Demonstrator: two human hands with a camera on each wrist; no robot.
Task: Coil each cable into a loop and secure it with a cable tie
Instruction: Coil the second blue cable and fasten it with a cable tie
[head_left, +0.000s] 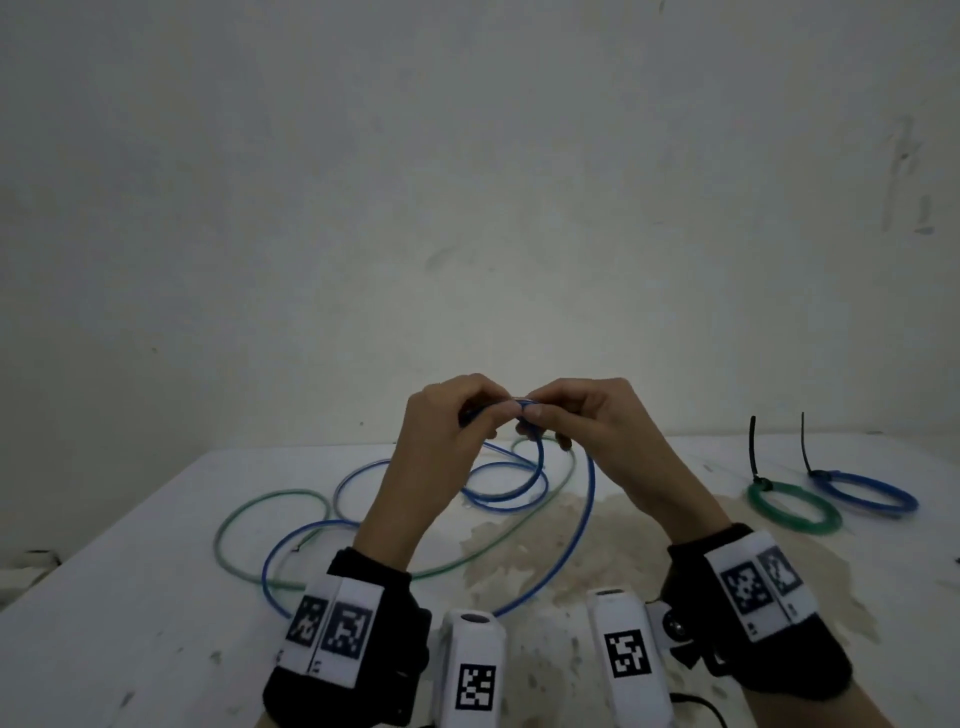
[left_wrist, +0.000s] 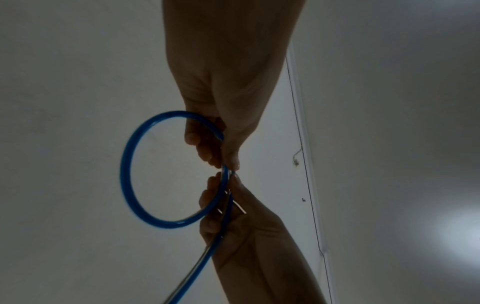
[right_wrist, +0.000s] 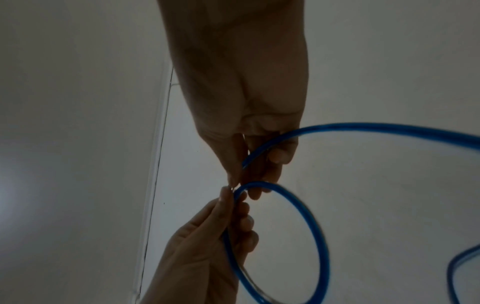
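From the head view, the left hand (head_left: 441, 431) and right hand (head_left: 587, 426) meet above the desk (head_left: 130, 597), both pinching the blue cable (head_left: 584, 525), whose slack trails over a loose green cable (head_left: 270, 501); two tied coils lie far right. The left wrist view shows its fingers (left_wrist: 205, 150) gripping a small blue loop. The right wrist view shows its fingers (right_wrist: 275, 156) curled round the cable.

The blue cable (left_wrist: 124, 164) has a smooth, glossy plastic sheath; the green cable (head_left: 244, 512) looks paler, translucent plastic. The white desk (head_left: 130, 623) is matt, scuffed and stained brown; black cloth wristbands (head_left: 363, 577)
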